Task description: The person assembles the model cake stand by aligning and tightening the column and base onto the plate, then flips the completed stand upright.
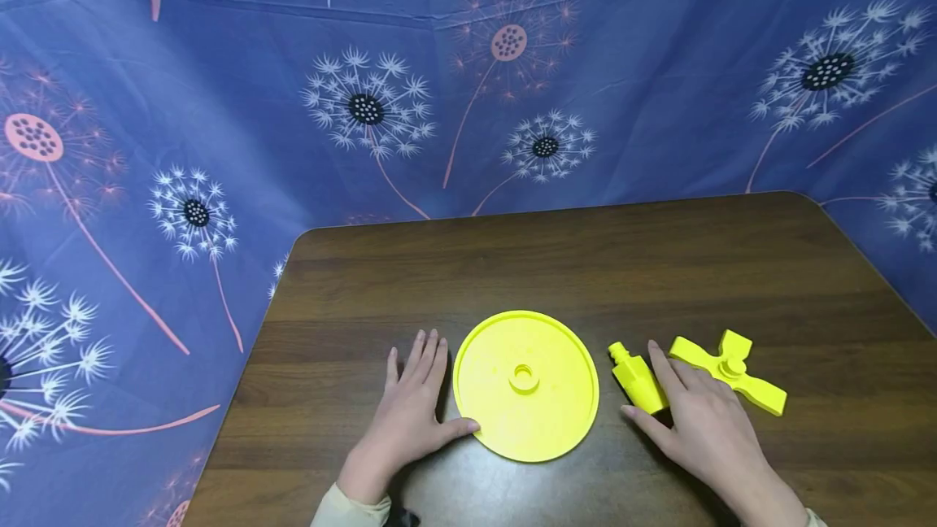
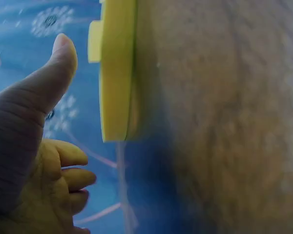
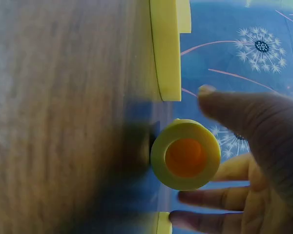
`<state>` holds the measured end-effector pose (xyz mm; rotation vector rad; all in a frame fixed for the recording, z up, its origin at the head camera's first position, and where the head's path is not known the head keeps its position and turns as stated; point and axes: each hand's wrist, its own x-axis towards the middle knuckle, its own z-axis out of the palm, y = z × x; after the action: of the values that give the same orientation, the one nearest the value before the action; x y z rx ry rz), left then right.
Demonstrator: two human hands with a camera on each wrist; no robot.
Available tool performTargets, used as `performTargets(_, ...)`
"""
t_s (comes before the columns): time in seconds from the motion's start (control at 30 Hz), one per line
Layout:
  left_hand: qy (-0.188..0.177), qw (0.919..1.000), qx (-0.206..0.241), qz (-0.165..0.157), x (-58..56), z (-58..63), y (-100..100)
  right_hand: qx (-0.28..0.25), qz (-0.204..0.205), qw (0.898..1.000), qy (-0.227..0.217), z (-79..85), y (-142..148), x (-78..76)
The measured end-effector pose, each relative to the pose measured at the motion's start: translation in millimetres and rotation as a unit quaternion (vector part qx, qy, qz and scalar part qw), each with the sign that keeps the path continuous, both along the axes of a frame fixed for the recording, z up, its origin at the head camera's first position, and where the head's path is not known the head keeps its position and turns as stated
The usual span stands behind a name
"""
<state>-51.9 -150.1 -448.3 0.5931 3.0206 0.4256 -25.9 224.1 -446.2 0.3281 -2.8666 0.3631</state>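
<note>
A yellow round disc (image 1: 486, 397) with a raised rim and a small central ring lies on the wooden table. To its left is my left hand (image 1: 410, 413), fingers extended and thumb tip at the disc's rim. In the left wrist view the thumb (image 2: 44, 87) appears beside the disc's edge (image 2: 117, 92). My right hand (image 1: 710, 421) hovers over a yellow tubular piece (image 1: 635, 381) with a narrow threaded-looking neck; the right wrist view shows its hollow end (image 3: 158, 158) between loosely spread thumb and fingers. Partly behind that hand lies a yellow three-armed piece (image 1: 761, 393) with a central knob.
The brown wooden table (image 1: 556, 267) has rounded far corners. Blue cloth (image 1: 454, 88) printed with dandelions hangs behind the table and along its left and right sides. A small black object (image 1: 404, 517) shows by the left sleeve.
</note>
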Motion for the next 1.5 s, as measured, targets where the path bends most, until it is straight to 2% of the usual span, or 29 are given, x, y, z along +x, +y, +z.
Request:
performTargets(0.13, -0.025, 0.9989, -0.01, -0.039, -3.5, -0.8, 6.4, 0.011, -0.003, 1.0, -0.021, -2.4, -0.5, -0.3)
performTargets(0.23, -0.041, 0.9977, -0.013, -0.052, -4.7, -0.4, 10.2, 0.011, -0.002, 1.0, -0.026, -3.8, -0.5, -0.3)
performTargets(0.43, -0.085, 0.9952, -0.004, -0.049, -5.4, 0.8, 13.9, 0.02, -0.006, 1.0, -0.016, -2.8, -1.0, -1.5)
performTargets(0.67, -0.11, 0.993, 0.01, -0.041, -6.4, 2.1, 15.8, -0.023, -0.037, 0.997, -0.063, 4.4, -1.1, 0.2)
performTargets(0.9, -0.129, 0.9911, 0.015, -0.03, -9.2, 2.2, 18.2, -0.096, -0.049, 0.994, 0.01, 13.5, -2.3, -1.6)
performTargets(1.0, -0.136, 0.9903, 0.017, -0.027, -10.3, 2.9, 18.2, -0.125, -0.048, 0.991, 0.026, 20.8, -4.2, -4.9)
performTargets(1.17, -0.143, 0.9893, 0.016, -0.027, -10.6, 3.1, 18.4, -0.156, -0.013, 0.987, 0.044, 35.1, -13.8, -13.2)
performTargets(1.3, -0.142, 0.9894, 0.017, -0.028, -10.3, 4.2, 19.0, -0.175, 0.033, 0.982, 0.056, 43.8, -27.4, -21.7)
performTargets(1.5, -0.144, 0.9888, 0.026, -0.028, -10.0, 6.2, 20.3, -0.183, 0.099, 0.978, 0.012, 48.5, -50.8, -30.8)
